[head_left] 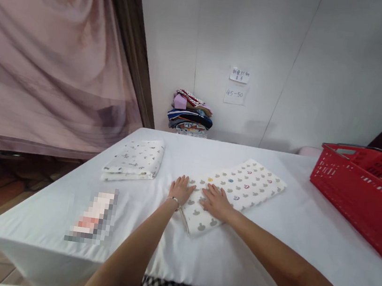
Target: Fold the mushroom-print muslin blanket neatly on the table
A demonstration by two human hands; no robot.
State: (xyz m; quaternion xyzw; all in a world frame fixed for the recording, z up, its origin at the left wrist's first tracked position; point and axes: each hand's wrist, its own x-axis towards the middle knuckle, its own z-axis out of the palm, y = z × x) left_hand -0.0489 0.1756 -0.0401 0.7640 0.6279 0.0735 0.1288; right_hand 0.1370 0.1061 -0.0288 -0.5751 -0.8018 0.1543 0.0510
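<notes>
A folded white cloth (245,181) with grey bunny-like prints and a few coloured ones lies slantwise on the white-covered table (141,245). My left hand (181,192) rests flat at its left end, fingers stretched forward, a bracelet round the wrist. Beside it, my right hand (217,202) presses flat on the cloth with fingers spread. Neither hand grips anything. Farther left sits another folded white cloth (137,158) with small dark prints, apart from both hands.
A red plastic basket (357,195) stands at the table's right. Nearer left lies a pixelated flat object (93,214). Behind the table rises a pile of folded fabrics (190,114) against the wall, with paper notes (237,85) beside it. A pink curtain (53,57) hangs left.
</notes>
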